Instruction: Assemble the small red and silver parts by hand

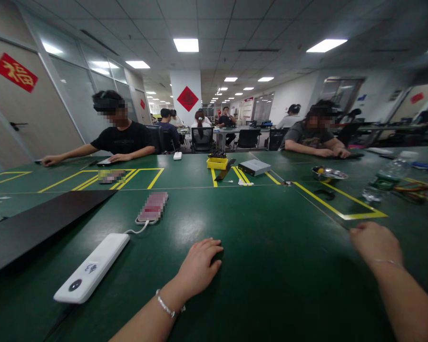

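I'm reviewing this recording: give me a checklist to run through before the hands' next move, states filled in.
1. Left hand empty: ok, palm down on the green table.
2. Right hand empty: cannot tell, it is curled, palm hidden.
3. White device clear of left hand: ok, apart.
4. White cable reaching the phone: ok.
5. Bottle clear of right hand: ok, gap visible.

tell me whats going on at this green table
The wearer's left hand lies on the green table, nothing visible in its grip. The right hand is near a yellow outline; its fingers are mostly hidden, so I can't tell if it holds anything. To the left, a white device is cabled to a phone, both untouched. Across the table sit two people, one in black, one in grey.
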`<state>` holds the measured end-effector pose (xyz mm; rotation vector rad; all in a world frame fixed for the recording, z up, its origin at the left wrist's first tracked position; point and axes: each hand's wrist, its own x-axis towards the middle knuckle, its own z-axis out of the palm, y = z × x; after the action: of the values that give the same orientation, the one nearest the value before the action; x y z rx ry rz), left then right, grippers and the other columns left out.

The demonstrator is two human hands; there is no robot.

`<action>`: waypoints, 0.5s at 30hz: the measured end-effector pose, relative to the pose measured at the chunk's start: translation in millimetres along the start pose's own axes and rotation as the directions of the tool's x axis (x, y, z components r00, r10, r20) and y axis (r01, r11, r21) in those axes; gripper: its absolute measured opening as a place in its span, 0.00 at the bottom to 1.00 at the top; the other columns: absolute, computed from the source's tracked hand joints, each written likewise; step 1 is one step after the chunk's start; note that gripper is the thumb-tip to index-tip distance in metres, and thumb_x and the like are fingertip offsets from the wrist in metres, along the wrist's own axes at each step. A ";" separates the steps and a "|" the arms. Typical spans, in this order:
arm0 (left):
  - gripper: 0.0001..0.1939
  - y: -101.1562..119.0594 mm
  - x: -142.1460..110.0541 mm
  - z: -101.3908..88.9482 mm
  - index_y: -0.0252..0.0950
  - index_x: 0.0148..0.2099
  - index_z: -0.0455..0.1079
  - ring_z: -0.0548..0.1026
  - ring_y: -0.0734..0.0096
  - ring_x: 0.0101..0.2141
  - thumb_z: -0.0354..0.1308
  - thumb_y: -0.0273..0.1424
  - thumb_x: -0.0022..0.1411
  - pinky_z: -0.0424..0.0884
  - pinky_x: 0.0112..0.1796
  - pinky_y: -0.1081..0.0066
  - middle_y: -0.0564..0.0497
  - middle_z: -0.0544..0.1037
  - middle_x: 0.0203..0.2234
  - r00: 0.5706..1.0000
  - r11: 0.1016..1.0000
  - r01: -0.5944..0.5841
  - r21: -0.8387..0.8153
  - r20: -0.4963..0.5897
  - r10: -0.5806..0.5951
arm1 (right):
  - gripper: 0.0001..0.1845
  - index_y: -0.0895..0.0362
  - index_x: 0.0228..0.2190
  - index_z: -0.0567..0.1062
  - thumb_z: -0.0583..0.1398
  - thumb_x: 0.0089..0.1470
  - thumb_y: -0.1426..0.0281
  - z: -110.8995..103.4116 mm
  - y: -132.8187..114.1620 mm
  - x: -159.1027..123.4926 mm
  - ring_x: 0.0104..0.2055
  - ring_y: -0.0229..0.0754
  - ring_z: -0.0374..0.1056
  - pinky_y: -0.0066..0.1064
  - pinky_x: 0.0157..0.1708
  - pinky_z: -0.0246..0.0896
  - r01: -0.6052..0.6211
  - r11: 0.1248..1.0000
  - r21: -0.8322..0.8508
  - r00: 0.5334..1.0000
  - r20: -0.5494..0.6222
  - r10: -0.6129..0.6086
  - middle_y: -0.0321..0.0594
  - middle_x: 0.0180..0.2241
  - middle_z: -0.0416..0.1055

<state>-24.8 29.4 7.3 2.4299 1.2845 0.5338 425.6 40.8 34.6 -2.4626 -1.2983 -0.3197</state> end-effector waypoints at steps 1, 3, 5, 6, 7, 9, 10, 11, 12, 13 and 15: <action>0.18 1.2 0.2 0.3 0.42 0.49 0.63 0.60 0.63 0.52 0.51 0.30 0.55 0.54 0.52 0.59 0.52 0.65 0.51 1.000 1.000 0.001 0.006 -0.008 -0.001 | 0.18 0.67 0.30 0.72 0.47 0.46 0.69 -6.5 -23.9 -9.0 0.33 0.49 0.63 0.36 0.28 0.53 0.021 0.997 0.068 0.999 0.041 -0.024 0.58 0.29 0.66; 0.19 6.1 -0.1 1.1 0.42 0.50 0.61 0.60 0.63 0.52 0.51 0.30 0.55 0.54 0.52 0.60 0.51 0.66 0.50 0.999 1.000 0.000 0.020 -0.047 0.001 | 0.16 0.64 0.32 0.70 0.48 0.46 0.68 -15.8 -77.2 -35.0 0.34 0.46 0.63 0.34 0.30 0.55 0.090 0.960 0.266 0.985 0.117 -0.125 0.52 0.32 0.66; 0.19 14.4 -1.2 2.2 0.40 0.50 0.59 0.62 0.63 0.50 0.52 0.31 0.55 0.57 0.50 0.61 0.49 0.68 0.47 0.995 0.999 0.010 0.035 -0.104 -0.006 | 0.12 0.58 0.31 0.68 0.48 0.47 0.68 -18.5 -129.6 -71.2 0.29 0.39 0.63 0.29 0.29 0.57 0.170 0.903 0.393 0.954 0.162 -0.251 0.42 0.30 0.67; 0.18 19.2 -1.8 2.8 0.39 0.49 0.60 0.65 0.62 0.47 0.52 0.33 0.55 0.59 0.48 0.61 0.48 0.70 0.45 0.991 0.999 0.029 0.038 -0.129 -0.024 | 0.11 0.57 0.30 0.68 0.48 0.47 0.67 -17.8 -152.7 -91.7 0.28 0.38 0.62 0.28 0.27 0.57 0.193 0.836 0.513 0.912 0.221 -0.346 0.39 0.28 0.67; 0.17 24.0 -2.5 3.4 0.39 0.46 0.60 0.68 0.63 0.42 0.53 0.35 0.54 0.63 0.44 0.62 0.48 0.72 0.40 0.990 0.998 0.052 0.029 -0.135 -0.048 | 0.10 0.57 0.29 0.67 0.48 0.47 0.67 -16.3 -172.8 -112.8 0.26 0.37 0.61 0.28 0.25 0.57 0.191 0.769 0.610 0.861 0.271 -0.430 0.37 0.26 0.66; 0.17 32.2 -3.5 4.7 0.38 0.44 0.59 0.71 0.64 0.35 0.55 0.38 0.52 0.66 0.38 0.65 0.50 0.73 0.33 0.989 0.997 0.080 -0.002 -0.126 -0.079 | 0.08 0.56 0.27 0.66 0.49 0.46 0.69 -13.5 -202.7 -152.2 0.25 0.36 0.61 0.27 0.24 0.57 0.149 0.638 0.755 0.782 0.305 -0.543 0.36 0.24 0.65; 0.17 34.9 -3.8 5.3 0.38 0.43 0.58 0.71 0.65 0.33 0.55 0.38 0.52 0.66 0.35 0.66 0.51 0.73 0.32 0.988 0.996 0.093 -0.004 -0.126 -0.093 | 0.06 0.56 0.26 0.65 0.49 0.46 0.70 -12.8 -212.6 -168.5 0.26 0.35 0.61 0.26 0.26 0.58 0.127 0.591 0.797 0.760 0.304 -0.574 0.35 0.24 0.64; 0.14 36.7 -3.9 5.8 0.38 0.41 0.58 0.71 0.66 0.32 0.54 0.35 0.53 0.66 0.33 0.68 0.51 0.73 0.30 0.988 0.995 0.098 -0.001 -0.123 -0.098 | 0.05 0.57 0.25 0.64 0.49 0.45 0.70 -12.8 -219.4 -181.4 0.27 0.35 0.61 0.26 0.27 0.58 0.112 0.556 0.824 0.750 0.297 -0.591 0.35 0.24 0.64; 0.11 37.6 -3.9 6.2 0.38 0.40 0.58 0.71 0.66 0.31 0.53 0.33 0.54 0.66 0.32 0.69 0.51 0.73 0.29 0.988 0.995 0.099 0.004 -0.116 -0.098 | 0.04 0.57 0.25 0.64 0.50 0.46 0.70 -13.6 -223.7 -190.3 0.27 0.35 0.61 0.26 0.28 0.58 0.101 0.535 0.838 0.740 0.296 -0.604 0.35 0.24 0.64; 0.07 37.7 -3.9 6.4 0.38 0.38 0.58 0.71 0.67 0.31 0.51 0.31 0.55 0.66 0.31 0.69 0.51 0.72 0.28 0.990 0.995 0.097 0.007 -0.109 -0.095 | 0.05 0.57 0.25 0.63 0.49 0.46 0.70 -14.7 -225.7 -194.8 0.27 0.35 0.61 0.26 0.28 0.59 0.096 0.525 0.846 0.720 0.305 -0.624 0.35 0.24 0.64; 0.04 36.0 -3.6 6.2 0.38 0.37 0.59 0.71 0.68 0.31 0.48 0.29 0.57 0.65 0.31 0.71 0.51 0.72 0.28 0.992 0.997 0.080 -0.013 -0.095 -0.080 | 0.07 0.57 0.25 0.64 0.49 0.49 0.68 -17.4 -223.7 -190.1 0.27 0.35 0.61 0.26 0.28 0.59 0.121 0.529 0.840 0.663 0.328 -0.673 0.35 0.23 0.64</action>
<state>1.8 6.4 17.9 2.3594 1.4080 0.6390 133.4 8.4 26.6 -1.4606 -1.7990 0.9032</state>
